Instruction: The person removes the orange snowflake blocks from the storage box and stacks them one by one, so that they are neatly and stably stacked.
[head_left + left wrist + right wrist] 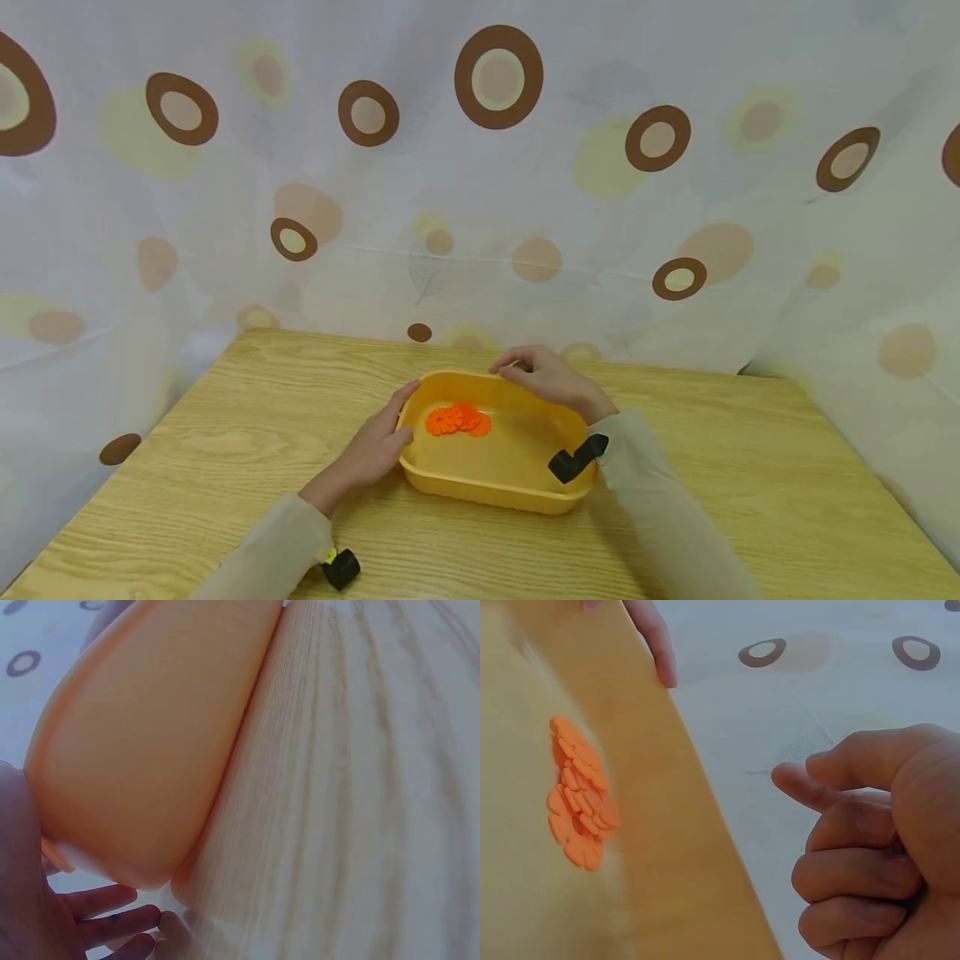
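A yellow plastic tray point(480, 462) stands on the table, with several orange flower-shaped notched discs point(457, 419) piled at its inner left. My left hand point(375, 446) holds the tray's left end, thumb over the rim and fingers outside; the left wrist view shows these fingers point(112, 924) beside the outer wall. At the far rim, right of the discs, is my right hand point(551, 379). Its fingers point(855, 877) are curled, with the thumb near the index finger and nothing visible between them. In the right wrist view the discs point(577, 791) overlap one another.
The wooden table point(750, 500) extends around the tray on all sides. Behind it hangs a pale cloth point(465, 192) printed with brown and yellow circles. Each sleeve carries a black wrist device, one of them point(577, 458) above the tray's right end.
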The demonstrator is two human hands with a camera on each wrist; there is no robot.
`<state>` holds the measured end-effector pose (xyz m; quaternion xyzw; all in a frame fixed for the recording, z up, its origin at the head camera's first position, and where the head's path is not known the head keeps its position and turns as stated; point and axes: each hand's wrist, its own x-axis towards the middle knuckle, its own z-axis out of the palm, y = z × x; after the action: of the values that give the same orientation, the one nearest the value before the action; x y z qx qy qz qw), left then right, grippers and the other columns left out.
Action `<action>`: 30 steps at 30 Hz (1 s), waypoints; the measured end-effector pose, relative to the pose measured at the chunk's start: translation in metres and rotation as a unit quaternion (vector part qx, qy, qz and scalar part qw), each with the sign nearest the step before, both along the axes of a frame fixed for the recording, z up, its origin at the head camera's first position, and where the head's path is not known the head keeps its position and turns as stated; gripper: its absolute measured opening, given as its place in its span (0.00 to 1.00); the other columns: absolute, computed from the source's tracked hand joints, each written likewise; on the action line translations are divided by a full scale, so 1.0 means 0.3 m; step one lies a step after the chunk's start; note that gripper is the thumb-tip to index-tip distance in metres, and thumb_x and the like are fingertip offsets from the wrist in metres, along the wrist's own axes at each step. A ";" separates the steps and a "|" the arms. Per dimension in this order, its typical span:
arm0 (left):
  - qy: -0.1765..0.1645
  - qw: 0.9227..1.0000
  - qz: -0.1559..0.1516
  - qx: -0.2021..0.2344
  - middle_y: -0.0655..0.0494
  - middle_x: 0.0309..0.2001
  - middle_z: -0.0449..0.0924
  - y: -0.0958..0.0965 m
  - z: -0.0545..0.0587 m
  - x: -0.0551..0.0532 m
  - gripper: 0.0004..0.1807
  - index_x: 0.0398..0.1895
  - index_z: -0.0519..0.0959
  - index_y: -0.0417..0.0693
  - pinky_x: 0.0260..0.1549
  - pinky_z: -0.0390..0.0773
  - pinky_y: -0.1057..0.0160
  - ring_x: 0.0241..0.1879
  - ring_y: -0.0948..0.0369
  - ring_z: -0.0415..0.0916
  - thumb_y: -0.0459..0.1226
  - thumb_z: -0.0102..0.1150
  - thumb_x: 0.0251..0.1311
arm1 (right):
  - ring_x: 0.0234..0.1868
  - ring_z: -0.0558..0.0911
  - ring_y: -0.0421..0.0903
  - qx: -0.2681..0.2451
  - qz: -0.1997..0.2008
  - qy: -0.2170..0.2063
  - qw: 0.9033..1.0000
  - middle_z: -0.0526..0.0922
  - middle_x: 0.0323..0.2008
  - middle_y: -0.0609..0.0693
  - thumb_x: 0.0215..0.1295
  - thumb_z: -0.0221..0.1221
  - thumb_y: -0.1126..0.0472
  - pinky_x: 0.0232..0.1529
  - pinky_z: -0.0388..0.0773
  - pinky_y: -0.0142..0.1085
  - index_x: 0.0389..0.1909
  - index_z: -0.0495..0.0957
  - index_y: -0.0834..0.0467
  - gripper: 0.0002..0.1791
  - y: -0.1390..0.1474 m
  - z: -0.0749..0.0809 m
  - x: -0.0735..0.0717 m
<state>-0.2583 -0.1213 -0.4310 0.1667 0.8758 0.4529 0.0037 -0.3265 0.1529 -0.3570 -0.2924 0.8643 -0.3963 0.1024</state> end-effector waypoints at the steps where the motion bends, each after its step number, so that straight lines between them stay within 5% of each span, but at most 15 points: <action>1: 0.000 1.000 -0.001 0.000 0.42 0.70 0.61 -0.001 -0.002 -0.001 0.37 0.75 0.51 0.49 0.61 0.65 0.44 0.59 0.49 0.68 0.30 0.41 0.60 | 0.24 0.68 0.47 0.001 0.001 0.000 1.000 0.80 0.36 0.63 0.72 0.49 0.61 0.33 0.67 0.35 0.52 0.79 0.65 0.17 -0.005 -0.003 0.000; 7: 0.000 1.000 -0.002 0.002 0.42 0.71 0.61 -0.006 -0.007 -0.003 0.37 0.75 0.51 0.49 0.59 0.66 0.46 0.58 0.50 0.69 0.30 0.41 0.61 | 0.15 0.57 0.41 0.001 0.009 0.005 1.000 0.66 0.14 0.51 0.71 0.50 0.61 0.25 0.62 0.33 0.51 0.80 0.64 0.15 -0.028 -0.028 -0.003; 18: 0.005 1.000 -0.011 0.003 0.42 0.72 0.59 -0.024 -0.015 -0.011 0.37 0.76 0.51 0.50 0.62 0.64 0.44 0.62 0.48 0.67 0.31 0.40 0.61 | 0.14 0.55 0.40 -0.008 0.020 0.004 1.000 0.55 0.12 0.43 0.68 0.54 0.65 0.28 0.65 0.32 0.50 0.79 0.67 0.14 -0.071 -0.050 -0.015; 30: 0.007 1.000 -0.011 0.002 0.42 0.72 0.59 -0.023 -0.020 -0.013 0.37 0.76 0.50 0.50 0.63 0.63 0.44 0.63 0.48 0.67 0.31 0.41 0.61 | 0.14 0.57 0.38 0.033 0.062 0.058 0.996 0.61 0.12 0.42 0.66 0.56 0.67 0.26 0.64 0.29 0.47 0.81 0.67 0.13 -0.136 -0.061 -0.016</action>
<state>-0.2622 -0.1284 -0.4369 0.1801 0.8731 0.4530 0.0021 -0.3313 0.1122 -0.3753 -0.3644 0.8616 -0.3425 0.0866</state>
